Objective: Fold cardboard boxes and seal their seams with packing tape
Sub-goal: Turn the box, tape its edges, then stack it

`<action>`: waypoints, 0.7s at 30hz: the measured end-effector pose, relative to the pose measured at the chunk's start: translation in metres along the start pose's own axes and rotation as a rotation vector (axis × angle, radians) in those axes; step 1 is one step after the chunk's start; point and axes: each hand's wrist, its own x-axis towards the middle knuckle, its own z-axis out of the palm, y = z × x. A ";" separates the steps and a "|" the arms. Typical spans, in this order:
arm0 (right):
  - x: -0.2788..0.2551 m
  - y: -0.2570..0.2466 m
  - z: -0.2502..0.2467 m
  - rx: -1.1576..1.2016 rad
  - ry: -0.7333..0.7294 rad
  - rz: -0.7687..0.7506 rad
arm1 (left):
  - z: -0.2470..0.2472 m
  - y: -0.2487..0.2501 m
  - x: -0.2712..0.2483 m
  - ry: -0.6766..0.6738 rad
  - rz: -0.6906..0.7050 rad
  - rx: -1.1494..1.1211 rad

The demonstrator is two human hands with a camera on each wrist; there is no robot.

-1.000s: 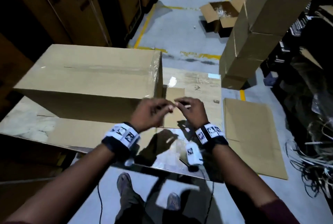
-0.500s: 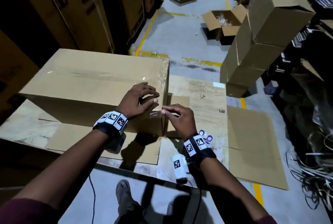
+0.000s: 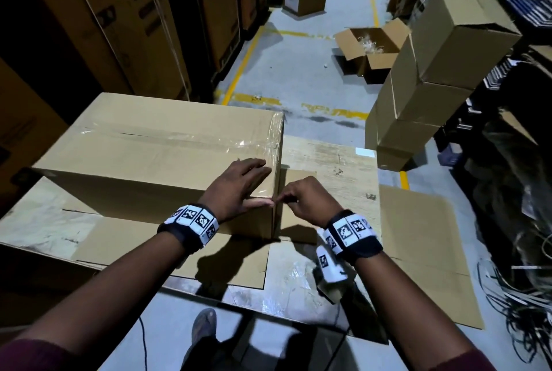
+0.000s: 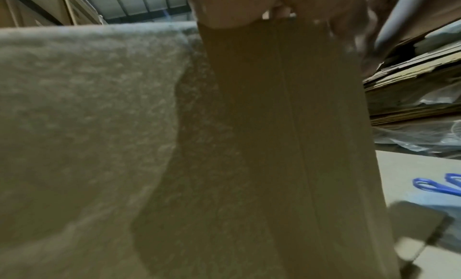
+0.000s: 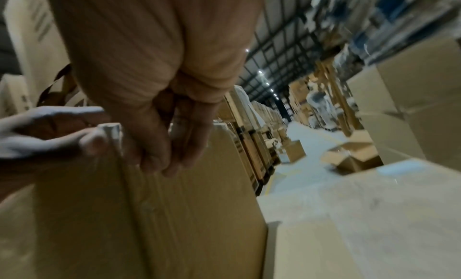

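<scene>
A: Box lies long-side up on the surface, clear tape already along its top seam and wrapped over the right end

B: And the hands?

A: Both at the near right corner. The left hand lies flat with fingers straight, palm on the top face and thumb along the near edge, probably pressing a short tape strip down while pinning the box in place. The right hand has its fingers curled at that same corner; the right wrist view shows the fingertips against the end face. It seems to pinch the tape's loose end, though the tape itself is too faint there to be sure

B: Anything else around?

A: Flat cardboard lies beneath the box. Blue scissors lie on the surface to its right. More boxes are stacked on the floor beyond
</scene>
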 end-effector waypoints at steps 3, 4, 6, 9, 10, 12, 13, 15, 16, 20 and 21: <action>0.034 0.011 -0.021 -0.041 0.259 0.022 | -0.001 -0.003 0.001 -0.094 -0.012 -0.004; 0.051 0.014 -0.026 -0.053 0.350 -0.003 | -0.002 -0.004 0.000 -0.122 -0.015 -0.009; 0.092 0.017 -0.033 -0.106 0.351 -0.004 | -0.005 -0.007 -0.001 -0.165 0.017 -0.012; 0.151 0.023 -0.030 -0.250 0.006 0.143 | -0.011 -0.015 -0.005 -0.208 0.057 0.054; 0.162 0.025 -0.024 -0.340 -0.081 0.144 | -0.013 -0.017 -0.007 -0.209 0.036 0.132; 0.173 0.029 -0.010 -0.408 -0.145 0.140 | -0.018 -0.019 -0.015 -0.211 -0.076 0.330; 0.173 0.028 -0.005 -0.382 -0.118 0.157 | -0.020 -0.019 -0.020 -0.202 -0.122 0.386; 0.171 0.022 -0.002 -0.285 -0.060 0.197 | -0.025 -0.019 -0.028 -0.121 -0.114 0.417; 0.167 0.017 -0.001 -0.240 -0.044 0.224 | -0.028 -0.018 -0.031 -0.052 -0.075 0.419; 0.164 0.015 -0.003 -0.147 -0.074 0.330 | -0.052 -0.018 -0.024 0.155 0.009 0.405; 0.166 0.017 -0.006 -0.119 -0.092 0.371 | -0.058 -0.019 -0.017 0.163 0.008 0.401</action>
